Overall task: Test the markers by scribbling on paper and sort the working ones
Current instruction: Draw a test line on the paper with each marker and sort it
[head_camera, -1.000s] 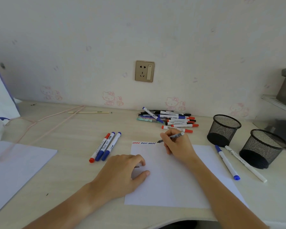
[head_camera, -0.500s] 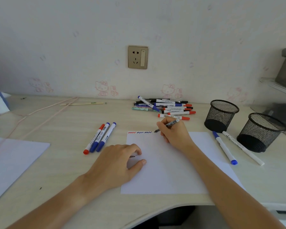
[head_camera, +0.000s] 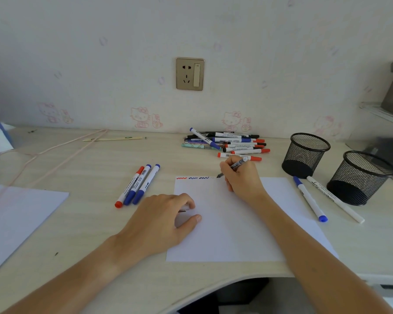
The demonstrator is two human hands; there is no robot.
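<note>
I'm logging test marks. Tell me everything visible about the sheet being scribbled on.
The sheet is plain white paper, flat on the desk near its front edge. Along its top left edge run three squiggles: one red, two blue. The left hand rests on its left side; the right hand holds a marker tip-down at the top edge.

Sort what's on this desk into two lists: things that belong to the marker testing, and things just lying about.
Job: marker in right hand, test paper, left hand, marker pile, three markers, mesh cups.
Lying about: wall socket, pink cord, spare sheet.
</note>
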